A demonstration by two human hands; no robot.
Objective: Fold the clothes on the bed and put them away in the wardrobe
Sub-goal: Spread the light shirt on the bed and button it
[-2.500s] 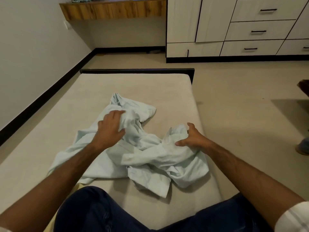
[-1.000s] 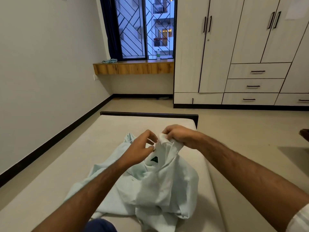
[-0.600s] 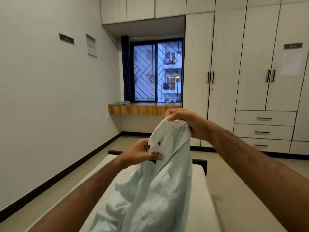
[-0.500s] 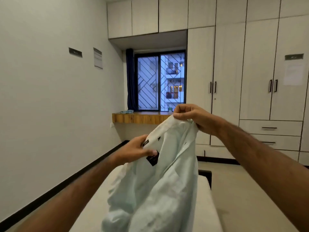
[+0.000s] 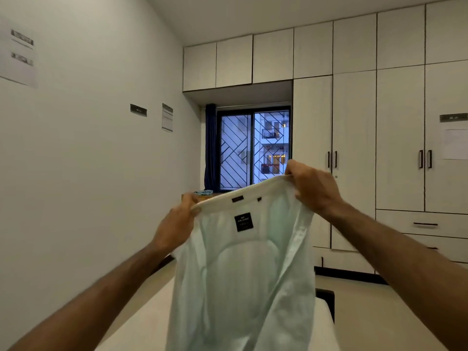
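Pale shirt (image 5: 243, 269) is being held up by its collar, pinched by left hand (image 5: 174, 225) and right hand (image 5: 312, 188); probably gets laid flat on the bed (image 5: 141, 323) for folding next.

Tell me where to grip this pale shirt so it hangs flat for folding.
Grip the pale shirt along its collar, one hand at each end from the outer sides, as the left hand and right hand do now. The collar band is stretched between them, so the body hangs open.
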